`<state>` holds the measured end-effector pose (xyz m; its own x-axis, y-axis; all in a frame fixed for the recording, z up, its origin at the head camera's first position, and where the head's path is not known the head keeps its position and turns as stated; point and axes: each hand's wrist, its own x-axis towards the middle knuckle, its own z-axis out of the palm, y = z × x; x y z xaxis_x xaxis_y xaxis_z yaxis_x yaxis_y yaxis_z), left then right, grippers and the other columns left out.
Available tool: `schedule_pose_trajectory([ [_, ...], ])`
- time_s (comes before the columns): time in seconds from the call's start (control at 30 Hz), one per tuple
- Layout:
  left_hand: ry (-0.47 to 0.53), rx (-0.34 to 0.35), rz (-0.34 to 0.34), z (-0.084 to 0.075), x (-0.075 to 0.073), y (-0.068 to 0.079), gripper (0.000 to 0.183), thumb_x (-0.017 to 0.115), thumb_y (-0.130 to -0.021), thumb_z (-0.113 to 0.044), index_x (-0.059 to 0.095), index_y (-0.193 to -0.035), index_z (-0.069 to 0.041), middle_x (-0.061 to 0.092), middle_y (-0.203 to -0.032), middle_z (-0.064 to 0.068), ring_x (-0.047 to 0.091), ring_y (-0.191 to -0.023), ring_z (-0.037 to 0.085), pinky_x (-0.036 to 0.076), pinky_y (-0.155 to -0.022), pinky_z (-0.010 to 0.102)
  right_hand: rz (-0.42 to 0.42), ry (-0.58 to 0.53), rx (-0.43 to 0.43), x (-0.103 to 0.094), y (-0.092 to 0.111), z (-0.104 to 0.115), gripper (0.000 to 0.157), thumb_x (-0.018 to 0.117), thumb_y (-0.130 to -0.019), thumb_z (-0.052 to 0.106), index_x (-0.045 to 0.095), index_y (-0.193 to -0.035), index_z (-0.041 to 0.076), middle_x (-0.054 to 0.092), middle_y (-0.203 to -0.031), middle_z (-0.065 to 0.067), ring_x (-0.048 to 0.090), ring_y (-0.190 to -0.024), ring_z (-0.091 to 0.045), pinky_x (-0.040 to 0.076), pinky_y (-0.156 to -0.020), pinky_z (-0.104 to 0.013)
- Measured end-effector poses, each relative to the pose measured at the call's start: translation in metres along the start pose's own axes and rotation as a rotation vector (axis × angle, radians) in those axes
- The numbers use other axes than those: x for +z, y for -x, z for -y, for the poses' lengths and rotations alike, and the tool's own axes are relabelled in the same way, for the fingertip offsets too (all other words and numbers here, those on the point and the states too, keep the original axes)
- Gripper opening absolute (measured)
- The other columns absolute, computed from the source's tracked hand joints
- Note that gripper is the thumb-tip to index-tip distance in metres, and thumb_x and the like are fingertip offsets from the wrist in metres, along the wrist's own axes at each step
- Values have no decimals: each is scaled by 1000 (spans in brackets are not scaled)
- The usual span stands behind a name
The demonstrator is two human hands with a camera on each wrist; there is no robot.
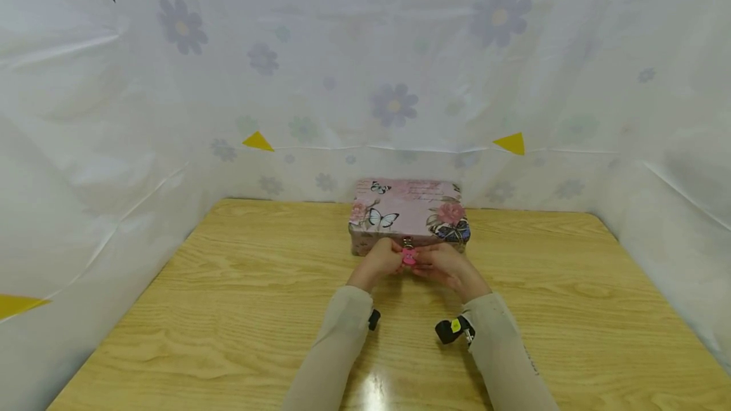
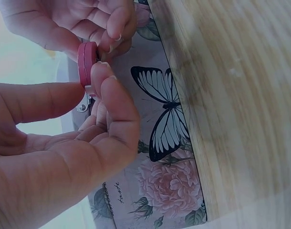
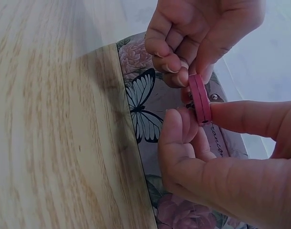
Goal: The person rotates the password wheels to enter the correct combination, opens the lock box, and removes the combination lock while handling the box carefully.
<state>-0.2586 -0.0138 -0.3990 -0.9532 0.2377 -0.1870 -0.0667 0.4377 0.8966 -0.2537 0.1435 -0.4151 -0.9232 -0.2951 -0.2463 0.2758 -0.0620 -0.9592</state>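
Pinching from both sides, the left hand [image 1: 384,257] and the right hand [image 1: 448,265] hold a small, thick, pink padlock-like piece [image 1: 408,256] between thumbs and fingertips, just below centre in the head frame. It sits before a pink rectangular box [image 1: 400,205] printed with butterflies and roses, close by a silvery metal clasp [image 1: 408,242]; the double grip probably keeps so small a piece from swinging. Only the head view shows the lid's full top; the wrist views add the piece's seamed edge, though its underside contact stays hidden by fingers
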Motion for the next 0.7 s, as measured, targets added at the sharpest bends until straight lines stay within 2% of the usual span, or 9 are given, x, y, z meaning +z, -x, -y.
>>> schedule_pose_trajectory([
  [0.27, 14, 7, 1, -3, 0, 3, 11, 51, -92, 3, 54, -100, 11, 66, -88, 27, 65, -82, 36, 53, -66, 32, 3, -11, -7, 0, 0, 1, 26, 46, -94, -6, 46, -116, -20, 62, -86, -3, 61, -78, -12, 53, -78, -28],
  [0.53, 36, -17, -2, -3, 0, 2, 12, 50, -93, 3, 53, -102, 11, 62, -85, 19, 64, -83, 35, 52, -68, 32, -11, -88, 22, 0, 1, 3, 22, 46, -96, -1, 52, -111, -15, 65, -80, -5, 62, -74, -14, 54, -75, -27],
  [0.7, 37, -22, -4, -2, 0, 2, 11, 50, -93, 3, 52, -102, 10, 61, -84, 18, 64, -84, 35, 51, -67, 31, -19, -72, 43, 0, 1, 4, 28, 46, -97, 1, 49, -118, -17, 64, -80, -5, 62, -73, -13, 54, -74, -27],
])
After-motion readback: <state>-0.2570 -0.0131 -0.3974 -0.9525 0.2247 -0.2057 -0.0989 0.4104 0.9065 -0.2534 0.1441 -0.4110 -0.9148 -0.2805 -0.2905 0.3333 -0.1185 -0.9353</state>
